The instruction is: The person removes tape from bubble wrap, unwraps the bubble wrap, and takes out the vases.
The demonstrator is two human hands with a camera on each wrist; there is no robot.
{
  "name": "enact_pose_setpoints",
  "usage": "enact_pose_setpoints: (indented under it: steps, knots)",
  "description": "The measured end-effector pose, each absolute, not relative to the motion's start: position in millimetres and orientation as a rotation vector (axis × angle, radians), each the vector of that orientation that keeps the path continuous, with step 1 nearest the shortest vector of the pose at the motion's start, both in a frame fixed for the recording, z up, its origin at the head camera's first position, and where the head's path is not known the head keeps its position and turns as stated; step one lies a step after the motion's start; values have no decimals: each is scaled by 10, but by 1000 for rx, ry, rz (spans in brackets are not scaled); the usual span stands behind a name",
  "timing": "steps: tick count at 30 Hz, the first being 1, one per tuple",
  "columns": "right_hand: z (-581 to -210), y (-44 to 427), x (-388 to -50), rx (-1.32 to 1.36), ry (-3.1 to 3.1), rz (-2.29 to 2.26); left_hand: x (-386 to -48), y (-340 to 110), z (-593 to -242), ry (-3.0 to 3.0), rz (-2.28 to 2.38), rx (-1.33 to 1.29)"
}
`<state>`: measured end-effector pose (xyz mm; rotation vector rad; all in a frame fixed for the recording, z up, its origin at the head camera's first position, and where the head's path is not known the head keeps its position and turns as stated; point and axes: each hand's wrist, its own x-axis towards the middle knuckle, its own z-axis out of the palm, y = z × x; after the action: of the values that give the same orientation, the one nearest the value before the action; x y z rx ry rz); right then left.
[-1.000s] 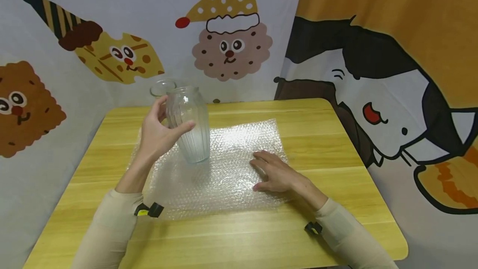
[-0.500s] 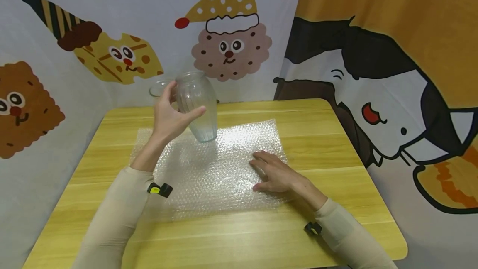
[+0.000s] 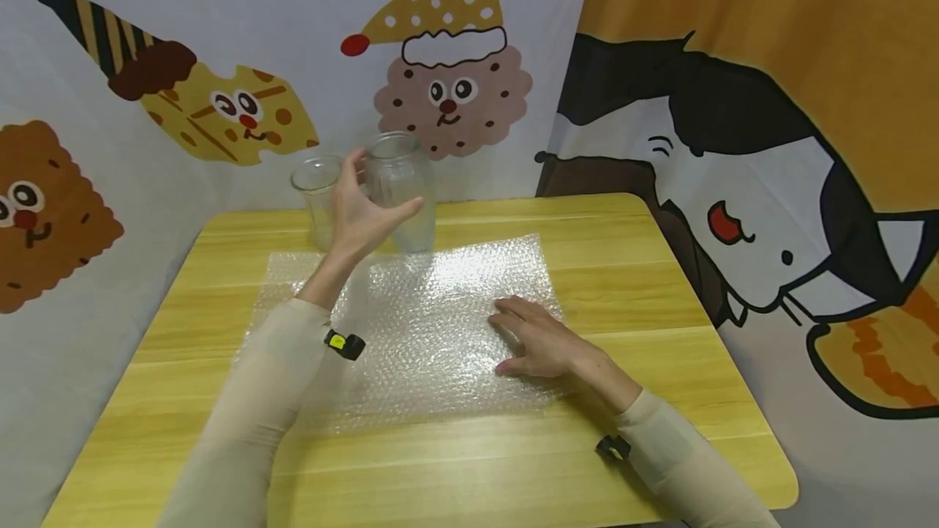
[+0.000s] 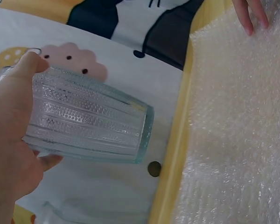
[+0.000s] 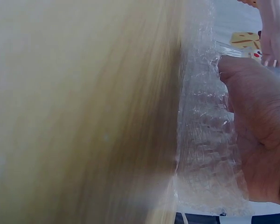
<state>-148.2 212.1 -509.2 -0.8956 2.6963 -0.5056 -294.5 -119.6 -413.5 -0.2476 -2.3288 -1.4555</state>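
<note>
My left hand [image 3: 359, 218] grips a clear ribbed glass vase [image 3: 402, 178], thumb on the near side and fingers at the far left. In the left wrist view the base of the vase [image 4: 88, 114] appears lifted off the table. A flat sheet of bubble wrap [image 3: 418, 349] lies below and nearer. My right hand [image 3: 539, 341] rests on the right part of that sheet with its fingers spread and slightly bent. The right wrist view shows the bubble wrap [image 5: 205, 126] beside the palm.
A second clear glass vessel [image 3: 317, 206] with a flared rim stands at the back left, partly behind my left hand. The yellow wooden table [image 3: 623, 267] extends around the sheet. Behind it hangs a cartoon-printed cloth [image 3: 257, 6].
My left hand has lifted the vase and carried it away, to the back and slightly right, uncovering more of the second glass vessel. My right hand has stayed put on the bubble wrap.
</note>
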Motion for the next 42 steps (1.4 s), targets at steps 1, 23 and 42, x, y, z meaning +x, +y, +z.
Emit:
enact_pose_setpoints:
  steps: [1, 23, 42]
  knots:
    - [-5095, 2123, -1483, -895, 2698, -502, -2977, -1175, -4156, -2327, -1453, -244]
    - [-5120, 2126, -1499, -889, 2704, -499, -3367, -1004, -4589, -2328, -1437, -173]
    - [-5108, 2125, -1501, -886, 2694, -488, -3479, -926, -4752, -2326, -1464, -154]
